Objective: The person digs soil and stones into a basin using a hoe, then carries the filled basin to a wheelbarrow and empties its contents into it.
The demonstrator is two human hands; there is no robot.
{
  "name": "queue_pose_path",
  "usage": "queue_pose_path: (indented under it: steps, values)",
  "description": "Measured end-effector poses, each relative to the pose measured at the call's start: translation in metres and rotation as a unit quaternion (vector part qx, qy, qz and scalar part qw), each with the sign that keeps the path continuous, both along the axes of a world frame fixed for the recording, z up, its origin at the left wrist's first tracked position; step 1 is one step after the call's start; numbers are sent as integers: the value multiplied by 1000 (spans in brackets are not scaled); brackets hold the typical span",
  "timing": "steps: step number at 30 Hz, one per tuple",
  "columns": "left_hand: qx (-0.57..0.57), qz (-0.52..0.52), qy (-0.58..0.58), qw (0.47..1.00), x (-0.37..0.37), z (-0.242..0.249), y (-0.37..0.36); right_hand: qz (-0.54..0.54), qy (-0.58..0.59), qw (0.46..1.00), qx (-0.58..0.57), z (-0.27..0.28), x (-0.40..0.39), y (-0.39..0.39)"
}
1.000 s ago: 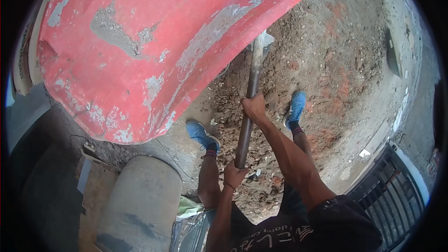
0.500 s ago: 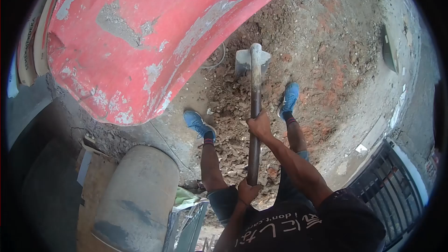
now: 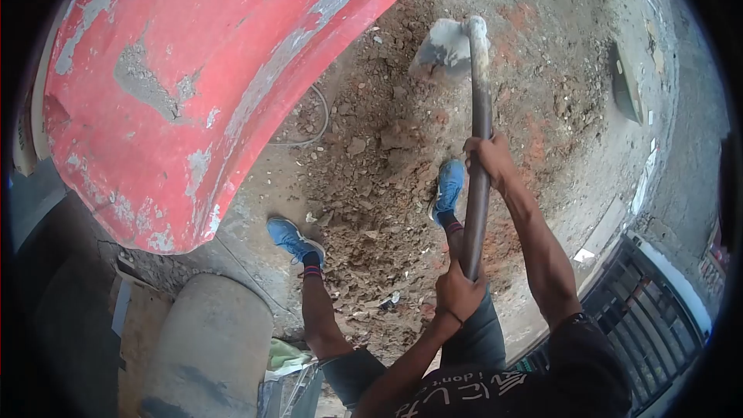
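A hoe [image 3: 481, 101] with a thick dark handle and a broad, dirt-smeared pale blade runs up the middle of the head view. My right hand [image 3: 492, 159] is closed round the handle about halfway along. Lower down, my left hand [image 3: 458, 292] grips the handle close to its butt end. The blade [image 3: 443, 50] is at the far end, over the ground beyond my feet. Loose brown soil [image 3: 371, 217] with clods and small stones spreads between and ahead of my blue shoes [image 3: 447, 187].
A large red curved sheet [image 3: 209, 70] with grey scraped patches fills the upper left. Beside my left leg is a grey cylinder [image 3: 209, 340]. A thin hoop [image 3: 321, 120] lies by the red sheet's edge. A dark metal grille [image 3: 646, 317] stands at the lower right.
The hoe and both hands have moved to the right and the blade is farther away and turned to the left. The ground and red sheet have shifted left and down in view.
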State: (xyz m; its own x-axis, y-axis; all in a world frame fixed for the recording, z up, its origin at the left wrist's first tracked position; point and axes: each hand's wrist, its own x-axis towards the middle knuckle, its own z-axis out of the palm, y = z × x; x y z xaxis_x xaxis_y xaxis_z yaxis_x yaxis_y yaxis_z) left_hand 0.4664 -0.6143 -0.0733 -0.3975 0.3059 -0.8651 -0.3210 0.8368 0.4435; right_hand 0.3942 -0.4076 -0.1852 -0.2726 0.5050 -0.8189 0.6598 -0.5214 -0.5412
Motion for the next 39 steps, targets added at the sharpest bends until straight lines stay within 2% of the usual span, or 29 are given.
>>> queue_pose_path:
  steps: [3,5,7,9,11,13,14,15,16,17,19,20,21,22,23,24,25,26,27,28,30,31,33,36,37,38,39]
  values:
    - [51,-8,49,997,-43,-70,69,62,-6,995,75,-51,-43,90]
    - [62,-9,78,995,-72,-105,89,46,-21,994,94,-75,-77,115]
    - [70,0,18,997,-99,-120,75,53,-37,995,75,-103,-79,93]
    - [45,-12,59,997,-72,-127,16,54,-77,994,58,-126,-64,45]
    - [-13,-35,69,997,-38,-101,-47,67,-101,987,101,-124,-29,-23]
    - [57,16,59,996,-18,-108,-97,98,-115,978,144,-86,-32,-72]
    - [72,17,65,995,-23,-105,-88,109,-130,973,158,-62,-46,-74]
    - [76,97,-21,992,-17,-87,-91,110,-135,972,158,-58,-47,-80]
    - [67,175,-113,976,-6,-58,-103,192,-145,964,116,-56,-37,-97]
    - [53,205,-129,969,-1,-32,-112,273,-147,948,78,-56,-31,-111]
    - [8,210,-106,972,43,-16,-177,276,-149,945,97,-55,9,-183]
    - [-56,168,-153,972,38,9,-198,269,-161,948,63,-49,32,-221]
    - [-112,181,-208,955,52,25,-223,258,-186,948,21,-43,57,-255]
    - [-132,153,-201,958,75,35,-250,258,-210,943,-4,-29,83,-282]
    - [-130,82,-145,977,88,59,-269,220,-212,951,-44,-17,109,-302]
    - [-125,15,-85,988,93,74,-273,135,-201,964,-112,9,119,-305]
    - [-125,22,-87,988,94,74,-268,66,-182,971,-141,11,135,-308]
    - [-148,-13,-107,983,96,77,-263,72,-187,969,-145,15,139,-297]
    - [-167,-53,-124,977,94,75,-257,23,-150,981,-122,19,135,-278]
    - [-136,-58,-92,985,90,61,-245,-31,-109,989,-96,21,122,-253]
    - [-74,-80,-37,993,57,29,-186,-65,-29,996,-56,17,91,-180]
    - [-55,-106,-4,993,35,8,-148,-82,-40,995,-26,13,65,-137]
    - [8,-94,42,995,-15,-42,-72,-122,24,992,28,-3,9,-51]
    - [67,-67,79,992,-84,-94,18,-16,-21,992,125,-47,-60,56]
    - [86,-52,84,991,-93,-103,29,-15,-23,992,124,-62,-61,55]
    - [82,-49,78,992,-81,-107,19,29,-40,993,112,-79,-61,47]
    - [36,-37,57,997,-55,-105,-6,70,-62,991,97,-96,-53,32]
